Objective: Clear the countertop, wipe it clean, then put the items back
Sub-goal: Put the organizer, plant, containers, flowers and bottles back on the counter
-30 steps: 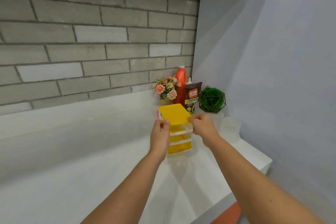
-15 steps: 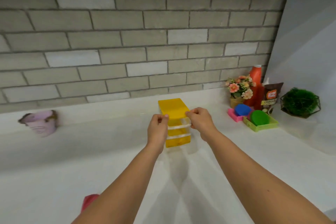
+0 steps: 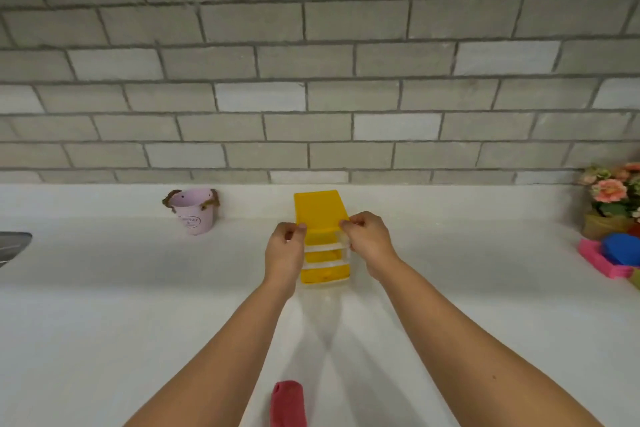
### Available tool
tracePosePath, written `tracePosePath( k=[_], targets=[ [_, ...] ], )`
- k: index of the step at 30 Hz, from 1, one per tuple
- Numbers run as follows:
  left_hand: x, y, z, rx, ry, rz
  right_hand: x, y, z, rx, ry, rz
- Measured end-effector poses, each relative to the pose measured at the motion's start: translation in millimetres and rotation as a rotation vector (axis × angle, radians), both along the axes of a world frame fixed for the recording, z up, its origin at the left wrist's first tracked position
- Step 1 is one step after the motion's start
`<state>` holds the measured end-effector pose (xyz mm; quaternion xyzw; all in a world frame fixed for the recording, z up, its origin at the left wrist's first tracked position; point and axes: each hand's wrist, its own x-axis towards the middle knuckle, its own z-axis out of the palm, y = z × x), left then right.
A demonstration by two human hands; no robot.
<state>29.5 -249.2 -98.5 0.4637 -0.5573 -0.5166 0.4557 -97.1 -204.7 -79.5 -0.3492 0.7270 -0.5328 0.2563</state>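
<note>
A small yellow drawer unit with clear drawer fronts is at the middle of the white countertop, near the back. My left hand grips its left side and my right hand grips its right side, fingers pinching the top edge. Whether its base touches the counter I cannot tell. A rolled red cloth lies on the counter close to me, between my forearms.
A pink bucket-shaped pot stands at the back left. A sink edge shows at far left. At far right are a flower pot and a pink tray holding a blue sponge. A grey brick wall backs the counter.
Both hands have carried the yellow drawer unit leftward along the counter, away from the corner items. The view turned left, bringing the pink pot and red cloth into sight.
</note>
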Motion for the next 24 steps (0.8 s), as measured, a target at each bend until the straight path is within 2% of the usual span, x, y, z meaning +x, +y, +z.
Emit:
tracePosePath(
  k=[11,24],
  targets=[
    [81,-92,-18,0.043,0.018,0.075,79,-83,-6,0.084,0.058,0.165],
    [130,-190,-27,0.050,0.018,-0.097,145,-155,-13,0.077,0.023,0.136]
  ],
)
